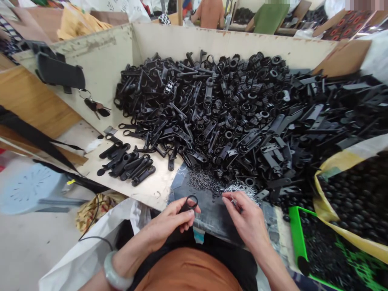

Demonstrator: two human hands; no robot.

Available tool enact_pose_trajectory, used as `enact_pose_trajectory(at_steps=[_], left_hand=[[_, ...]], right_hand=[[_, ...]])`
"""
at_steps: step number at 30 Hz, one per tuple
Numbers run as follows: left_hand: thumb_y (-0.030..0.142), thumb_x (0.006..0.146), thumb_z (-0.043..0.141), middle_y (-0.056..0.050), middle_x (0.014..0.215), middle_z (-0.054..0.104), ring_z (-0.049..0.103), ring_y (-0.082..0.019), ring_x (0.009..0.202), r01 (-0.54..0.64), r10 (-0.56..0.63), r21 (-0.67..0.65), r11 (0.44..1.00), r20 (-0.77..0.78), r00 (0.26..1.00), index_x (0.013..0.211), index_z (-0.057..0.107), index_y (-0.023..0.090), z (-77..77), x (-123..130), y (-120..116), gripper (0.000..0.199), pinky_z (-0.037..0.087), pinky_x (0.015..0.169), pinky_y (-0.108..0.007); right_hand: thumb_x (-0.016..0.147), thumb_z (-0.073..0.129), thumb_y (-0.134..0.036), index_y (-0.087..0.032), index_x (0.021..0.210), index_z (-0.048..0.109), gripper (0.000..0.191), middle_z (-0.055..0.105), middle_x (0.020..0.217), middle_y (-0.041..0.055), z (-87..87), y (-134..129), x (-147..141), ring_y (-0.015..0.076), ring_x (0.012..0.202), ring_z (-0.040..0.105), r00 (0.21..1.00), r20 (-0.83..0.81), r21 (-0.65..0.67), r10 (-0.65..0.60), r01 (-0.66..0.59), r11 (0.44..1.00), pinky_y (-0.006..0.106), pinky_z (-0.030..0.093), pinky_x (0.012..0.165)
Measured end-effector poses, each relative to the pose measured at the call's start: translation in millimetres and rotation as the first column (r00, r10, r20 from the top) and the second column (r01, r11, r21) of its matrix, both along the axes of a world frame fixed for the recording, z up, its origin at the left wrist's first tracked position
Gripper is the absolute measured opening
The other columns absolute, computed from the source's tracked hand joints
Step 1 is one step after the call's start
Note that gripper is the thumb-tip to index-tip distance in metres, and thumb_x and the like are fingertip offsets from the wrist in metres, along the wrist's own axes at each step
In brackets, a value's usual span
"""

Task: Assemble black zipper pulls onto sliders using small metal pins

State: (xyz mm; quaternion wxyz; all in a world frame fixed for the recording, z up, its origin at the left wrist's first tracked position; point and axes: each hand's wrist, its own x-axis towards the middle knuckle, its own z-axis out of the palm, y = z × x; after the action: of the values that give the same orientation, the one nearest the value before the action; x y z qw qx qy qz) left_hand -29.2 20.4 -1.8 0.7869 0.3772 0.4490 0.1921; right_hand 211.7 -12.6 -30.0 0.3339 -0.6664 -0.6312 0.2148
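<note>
My left hand (174, 216) is closed around a black plastic piece with a ring-shaped end (192, 202); the ring shows above the thumb, while my fingers cover the rest. Lower right of centre, my right hand (247, 216) reaches to a heap of small silver metal pieces (242, 190), its thumb and fingertips drawn together. Whatever they pinch is too small to make out. A heap of tiny dark metal pieces (201, 180) lies just left of the silver one. Both heaps rest on a dark worn mat (209, 220) at the table's near edge.
A large pile of black plastic parts (209, 101) fills the walled tabletop. Several black handle-like pieces (136, 167) lie together at left. At right stand a green crate (295, 230) and a yellow-edged bag (325, 206) of black balls. Keys (98, 107) hang at left. Two people stand beyond.
</note>
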Motion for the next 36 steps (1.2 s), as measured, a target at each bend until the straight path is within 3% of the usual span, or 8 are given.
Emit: enact_pose_trajectory(at_steps=[3, 7, 10, 14, 22, 27, 36], left_hand=[[0.043, 0.087, 0.068, 0.005, 0.067, 0.050, 0.037, -0.008, 0.057, -0.053, 0.053, 0.000, 0.999, -0.021, 0.998, 0.110, 0.060, 0.015, 3.2, 4.6, 4.4, 0.037, 0.029, 0.055, -0.022], [0.039, 0.084, 0.069, 0.009, 0.060, 0.044, 0.030, -0.007, 0.052, -0.231, 0.230, -0.022, 0.973, -0.017, 0.973, 0.110, 0.055, 0.019, 3.5, -1.0, 7.9, 0.036, 0.023, 0.051, -0.022], [0.044, 0.087, 0.067, 0.008, 0.059, 0.046, 0.030, -0.007, 0.049, -0.328, 0.329, -0.067, 0.942, 0.004, 0.944, 0.105, 0.057, 0.018, 2.9, -11.2, 9.3, 0.033, 0.023, 0.050, -0.022], [0.049, 0.091, 0.061, 0.005, 0.059, 0.051, 0.034, -0.007, 0.047, -0.332, 0.338, -0.112, 0.937, 0.048, 0.940, 0.106, 0.063, 0.016, 3.0, -17.0, 9.8, 0.036, 0.025, 0.049, -0.022], [0.046, 0.085, 0.069, 0.003, 0.069, 0.059, 0.044, -0.007, 0.053, -0.404, 0.405, -0.026, 0.914, 0.012, 0.914, 0.109, 0.058, 0.017, 2.8, -9.2, 12.8, 0.039, 0.029, 0.051, -0.020], [0.043, 0.083, 0.071, 0.005, 0.066, 0.058, 0.044, -0.007, 0.051, -0.431, 0.431, -0.023, 0.902, 0.041, 0.901, 0.108, 0.055, 0.020, -3.9, -6.3, 15.3, 0.038, 0.029, 0.050, -0.020], [0.048, 0.081, 0.074, 0.004, 0.064, 0.059, 0.047, -0.008, 0.048, -0.450, 0.466, -0.136, 0.883, 0.123, 0.876, 0.107, 0.057, 0.018, -22.3, -5.7, 17.7, 0.043, 0.033, 0.048, -0.020]], right_hand=[[0.105, 0.044, -0.037, -0.023, 0.097, 0.070, 0.031, 0.071, 0.094, 0.0046, -1.1, 13.0, -1.2, 0.0180, 0.080, 0.069, 0.980, 0.193, 0.007, 0.048, -0.050, 0.999, 0.028, 0.048, 0.071], [0.104, 0.046, -0.034, -0.024, 0.094, 0.070, 0.028, 0.069, 0.091, 0.0020, -0.6, 26.0, -10.1, 0.0164, 0.067, 0.067, 0.878, 0.476, -0.097, 0.052, -0.006, 0.995, 0.028, 0.040, 0.057], [0.103, 0.051, -0.033, -0.024, 0.090, 0.069, 0.023, 0.067, 0.090, 0.0004, 1.0, 29.7, -13.1, 0.0155, 0.064, 0.066, 0.829, 0.553, -0.160, 0.085, 0.006, 0.987, 0.027, 0.036, 0.054], [0.101, 0.053, -0.031, -0.025, 0.087, 0.067, 0.020, 0.067, 0.089, -0.0010, 5.8, 30.7, -12.0, 0.0154, 0.065, 0.067, 0.811, 0.574, -0.191, 0.117, -0.007, 0.982, 0.027, 0.035, 0.053], [0.103, 0.047, -0.034, -0.026, 0.086, 0.066, 0.027, 0.068, 0.086, -0.0008, 0.5, 26.9, -16.9, 0.0168, 0.068, 0.070, 0.828, 0.527, -0.138, 0.191, -0.138, 0.981, 0.027, 0.039, 0.054], [0.104, 0.043, -0.032, -0.027, 0.097, 0.069, 0.027, 0.070, 0.091, 0.0001, -2.2, 29.1, -23.4, 0.0162, 0.066, 0.071, 0.848, 0.484, -0.086, 0.214, -0.197, 0.977, 0.027, 0.043, 0.055], [0.105, 0.044, -0.034, -0.023, 0.103, 0.072, 0.030, 0.077, 0.099, 0.0037, 8.9, 78.4, -40.9, 0.0199, 0.081, 0.073, 0.945, 0.316, 0.079, 0.082, -0.112, 0.991, 0.029, 0.047, 0.068]])
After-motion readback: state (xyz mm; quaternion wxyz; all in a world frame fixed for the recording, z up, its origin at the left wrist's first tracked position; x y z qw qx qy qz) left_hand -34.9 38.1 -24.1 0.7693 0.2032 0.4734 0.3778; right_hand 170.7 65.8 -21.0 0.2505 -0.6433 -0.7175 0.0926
